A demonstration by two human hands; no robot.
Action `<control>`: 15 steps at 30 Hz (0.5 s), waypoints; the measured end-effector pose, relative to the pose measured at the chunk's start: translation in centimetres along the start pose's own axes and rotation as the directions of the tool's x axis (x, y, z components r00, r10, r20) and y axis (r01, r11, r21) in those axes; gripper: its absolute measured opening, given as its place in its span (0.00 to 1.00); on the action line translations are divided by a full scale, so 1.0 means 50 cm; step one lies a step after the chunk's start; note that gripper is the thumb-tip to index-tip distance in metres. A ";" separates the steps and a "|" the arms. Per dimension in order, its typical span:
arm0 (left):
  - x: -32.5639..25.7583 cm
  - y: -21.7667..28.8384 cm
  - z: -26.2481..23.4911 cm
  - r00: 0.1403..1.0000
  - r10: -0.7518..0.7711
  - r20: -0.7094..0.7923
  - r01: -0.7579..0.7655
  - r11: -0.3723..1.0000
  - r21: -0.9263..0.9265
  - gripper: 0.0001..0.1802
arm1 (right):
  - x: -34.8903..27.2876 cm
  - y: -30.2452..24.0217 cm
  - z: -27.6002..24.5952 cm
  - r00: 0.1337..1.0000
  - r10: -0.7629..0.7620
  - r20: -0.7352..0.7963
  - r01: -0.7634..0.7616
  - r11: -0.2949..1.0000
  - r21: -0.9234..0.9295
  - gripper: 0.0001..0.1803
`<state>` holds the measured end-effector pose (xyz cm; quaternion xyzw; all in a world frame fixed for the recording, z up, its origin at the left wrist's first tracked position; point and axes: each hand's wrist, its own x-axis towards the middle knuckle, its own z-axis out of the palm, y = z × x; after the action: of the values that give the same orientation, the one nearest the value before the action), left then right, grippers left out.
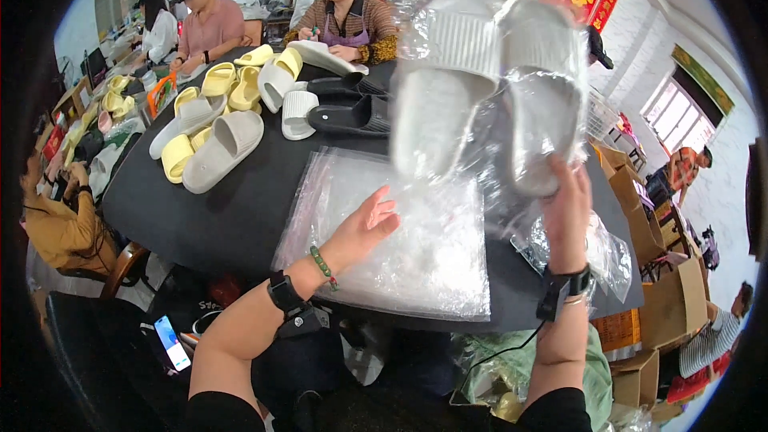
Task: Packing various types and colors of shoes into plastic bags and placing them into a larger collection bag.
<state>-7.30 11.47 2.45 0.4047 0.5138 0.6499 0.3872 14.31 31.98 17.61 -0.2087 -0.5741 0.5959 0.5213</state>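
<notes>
Fingers (570, 184) of my right hand (566, 216) are clamped on a clear bag (512, 128) holding a pair of white slippers (488, 72), raised above the tabletop (240, 208), long axis upright, toes down. My left hand (364, 228) rests open, fingers apart, on the stack of bags (400, 256), lower left of the pair.

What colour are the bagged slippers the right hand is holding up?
White, ribbed across the strap, inside a clear plastic bag: the slippers held up by the right hand. Head view.
</notes>
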 end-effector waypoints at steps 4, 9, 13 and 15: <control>-0.004 0.027 -0.026 0.982 0.057 0.182 0.011 0.935 -0.355 0.38 | -0.107 0.062 0.069 0.948 0.318 -0.011 -0.305 0.918 0.255 0.17; -0.013 0.106 -0.056 0.985 0.115 0.127 0.001 0.739 -0.674 0.33 | -0.227 0.128 0.076 0.842 0.503 0.195 -0.534 0.723 0.439 0.22; 0.008 0.069 -0.117 0.997 0.072 -0.013 -0.066 0.796 -0.601 0.33 | -0.333 0.144 0.114 0.747 0.578 0.328 -0.662 0.600 0.449 0.26; 0.025 0.064 -0.123 0.995 0.092 -0.036 -0.097 0.821 -0.563 0.31 | -0.372 0.171 0.127 0.765 0.552 0.333 -0.645 0.652 0.400 0.28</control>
<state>-13.74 9.89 4.87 0.2949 0.2798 0.7924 0.4549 12.53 14.75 5.01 -0.1915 -0.3461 0.8763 0.2749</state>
